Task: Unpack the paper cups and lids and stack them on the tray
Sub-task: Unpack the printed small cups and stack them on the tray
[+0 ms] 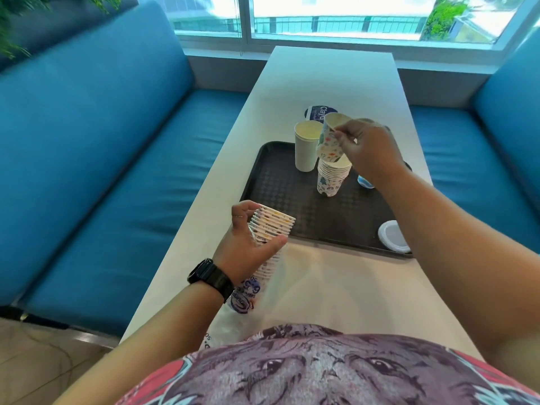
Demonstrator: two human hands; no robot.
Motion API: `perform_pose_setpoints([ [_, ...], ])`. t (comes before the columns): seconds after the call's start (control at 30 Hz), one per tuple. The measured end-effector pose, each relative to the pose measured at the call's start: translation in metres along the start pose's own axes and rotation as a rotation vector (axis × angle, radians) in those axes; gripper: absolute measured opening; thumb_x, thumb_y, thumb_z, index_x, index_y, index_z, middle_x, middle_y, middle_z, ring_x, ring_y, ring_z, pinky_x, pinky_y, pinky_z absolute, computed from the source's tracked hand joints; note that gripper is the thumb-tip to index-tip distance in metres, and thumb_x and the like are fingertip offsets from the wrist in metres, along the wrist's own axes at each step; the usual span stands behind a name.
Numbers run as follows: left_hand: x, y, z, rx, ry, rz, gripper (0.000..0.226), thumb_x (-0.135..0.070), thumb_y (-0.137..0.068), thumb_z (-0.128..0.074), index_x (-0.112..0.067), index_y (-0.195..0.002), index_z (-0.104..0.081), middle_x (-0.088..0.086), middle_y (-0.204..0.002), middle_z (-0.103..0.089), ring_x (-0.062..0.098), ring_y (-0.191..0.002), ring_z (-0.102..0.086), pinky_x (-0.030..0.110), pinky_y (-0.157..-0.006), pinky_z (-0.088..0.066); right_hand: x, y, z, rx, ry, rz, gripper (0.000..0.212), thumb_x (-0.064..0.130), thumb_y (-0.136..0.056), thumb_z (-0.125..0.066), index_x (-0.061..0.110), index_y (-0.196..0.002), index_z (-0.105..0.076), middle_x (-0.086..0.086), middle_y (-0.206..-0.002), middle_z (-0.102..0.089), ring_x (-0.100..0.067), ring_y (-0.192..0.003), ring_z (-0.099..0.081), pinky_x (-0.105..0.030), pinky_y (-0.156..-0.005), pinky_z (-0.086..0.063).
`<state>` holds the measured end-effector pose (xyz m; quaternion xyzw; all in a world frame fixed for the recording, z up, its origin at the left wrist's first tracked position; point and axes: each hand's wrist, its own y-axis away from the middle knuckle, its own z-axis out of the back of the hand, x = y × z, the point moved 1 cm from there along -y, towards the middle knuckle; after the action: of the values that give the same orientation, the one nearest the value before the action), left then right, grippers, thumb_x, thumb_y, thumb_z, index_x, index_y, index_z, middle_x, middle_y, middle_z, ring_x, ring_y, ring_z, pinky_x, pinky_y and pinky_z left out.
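Head view shows us midway through the unpacking. Our right hand pinches a single small paper cup with a floral print by its rim, tilted with its mouth up and away from us, its base hanging directly above the stack of matching printed cups that stands upright near the middle of the dark plastic tray. That is the relation the coming move turns on, we judge: the cup's long axis leans off the stack's vertical axis, so it needs righting before it drops straight down into the top cup.

Our left hand, wearing a black wristwatch, grips a nested sleeve of the same printed cups lying on its side, over the table's near left part just short of the tray's near edge, with its lower end inside a clear printed plastic wrapper. The right hand is the nearer one to the stack.

A tall plain cream paper cup stands at the tray's far edge, just beside the stack. A white round lid lies at the tray's near right corner, partly covered by our right forearm. Behind the right hand a bluish object is mostly hidden, and we cannot identify it.
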<state>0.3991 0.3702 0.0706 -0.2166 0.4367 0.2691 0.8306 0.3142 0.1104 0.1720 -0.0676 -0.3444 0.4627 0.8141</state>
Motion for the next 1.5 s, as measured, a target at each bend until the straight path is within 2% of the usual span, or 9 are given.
perform_pose_setpoints([
  [0.17,0.002,-0.004,-0.003,0.016,0.009,-0.001,0.071,-0.027,-0.081,-0.079,-0.043,-0.113,-0.017,0.001,-0.124,-0.055,0.010,-0.097,-0.068,0.027,-0.085,-0.058,-0.022,-0.005,-0.016,0.054,0.160,0.021,0.024,0.017,-0.095,-0.056,0.005,-0.111,-0.070,-0.018,-0.112,-0.068,-0.034,-0.106,-0.057,-0.032,-0.089,-0.040],
  [0.43,0.003,-0.008,-0.001,0.018,0.009,0.003,0.071,-0.027,-0.081,-0.079,-0.050,-0.107,-0.016,-0.001,-0.124,-0.054,0.005,-0.097,-0.066,0.012,-0.078,-0.053,-0.042,0.010,-0.047,0.233,0.202,-0.041,0.024,0.018,-0.095,-0.055,0.006,-0.110,-0.071,-0.018,-0.113,-0.068,-0.036,-0.108,-0.057,-0.040,-0.094,-0.044],
  [0.6,0.003,-0.007,0.000,0.022,0.006,0.001,0.072,-0.027,-0.081,-0.079,-0.050,-0.108,-0.016,0.000,-0.126,-0.054,0.012,-0.099,-0.068,0.028,-0.086,-0.058,-0.046,0.011,-0.053,0.272,0.184,-0.086,0.026,0.019,-0.097,-0.052,0.009,-0.114,-0.069,-0.016,-0.118,-0.066,-0.035,-0.111,-0.057,-0.041,-0.096,-0.045],
  [0.7,0.001,-0.006,0.000,0.026,0.004,-0.005,0.072,-0.027,-0.081,-0.079,-0.050,-0.108,-0.016,0.000,-0.125,-0.054,0.013,-0.099,-0.068,0.029,-0.086,-0.058,-0.046,0.013,-0.051,0.255,0.183,-0.064,0.029,0.020,-0.097,-0.052,0.011,-0.120,-0.066,-0.013,-0.123,-0.065,-0.033,-0.118,-0.052,-0.041,-0.100,-0.040],
  [0.87,-0.001,-0.003,0.000,0.013,0.024,-0.015,0.067,-0.025,-0.081,-0.079,-0.044,-0.109,-0.021,-0.005,-0.120,-0.052,0.006,-0.096,-0.067,0.016,-0.079,-0.055,-0.030,0.024,-0.044,0.088,0.097,-0.056,0.031,0.020,-0.094,-0.059,0.013,-0.124,-0.064,-0.010,-0.132,-0.059,-0.025,-0.137,-0.038,-0.041,-0.113,-0.022],
  [1.0,-0.004,-0.001,0.001,0.009,0.044,-0.035,0.068,-0.024,-0.081,-0.079,-0.046,-0.108,-0.020,-0.002,-0.122,-0.053,0.009,-0.097,-0.068,0.016,-0.081,-0.055,-0.003,0.047,-0.033,0.055,-0.065,-0.102,0.027,0.024,-0.094,-0.060,0.018,-0.120,-0.066,-0.004,-0.125,-0.061,-0.021,-0.124,-0.048,-0.031,-0.104,-0.032],
  [1.13,-0.007,0.002,0.002,0.009,0.054,-0.056,0.070,-0.023,-0.081,-0.079,-0.049,-0.108,-0.019,0.002,-0.124,-0.055,0.013,-0.098,-0.069,0.026,-0.084,-0.058,0.025,0.076,-0.029,0.245,-0.306,-0.202,0.020,0.027,-0.094,-0.061,0.026,-0.113,-0.069,0.008,-0.112,-0.066,-0.006,-0.102,-0.060,-0.024,-0.092,-0.047],
  [1.27,-0.011,0.005,0.004,0.012,0.048,-0.069,0.070,-0.025,-0.081,-0.079,-0.042,-0.112,-0.019,0.002,-0.123,-0.054,0.012,-0.097,-0.068,0.017,-0.080,-0.055,0.045,0.101,-0.032,0.364,-0.462,-0.243,0.015,0.027,-0.094,-0.062,0.029,-0.107,-0.070,0.016,-0.101,-0.070,0.003,-0.093,-0.064,-0.014,-0.083,-0.049],
  [1.5,-0.017,0.011,0.010,0.011,0.041,-0.087,0.068,-0.025,-0.080,-0.080,-0.029,-0.117,-0.023,0.001,-0.120,-0.053,0.011,-0.094,-0.067,0.013,-0.075,-0.053,0.059,0.120,-0.033,0.410,-0.554,-0.270,0.015,0.025,-0.096,-0.059,0.025,-0.104,-0.072,0.011,-0.096,-0.072,-0.003,-0.093,-0.067,-0.027,-0.086,-0.054],
])
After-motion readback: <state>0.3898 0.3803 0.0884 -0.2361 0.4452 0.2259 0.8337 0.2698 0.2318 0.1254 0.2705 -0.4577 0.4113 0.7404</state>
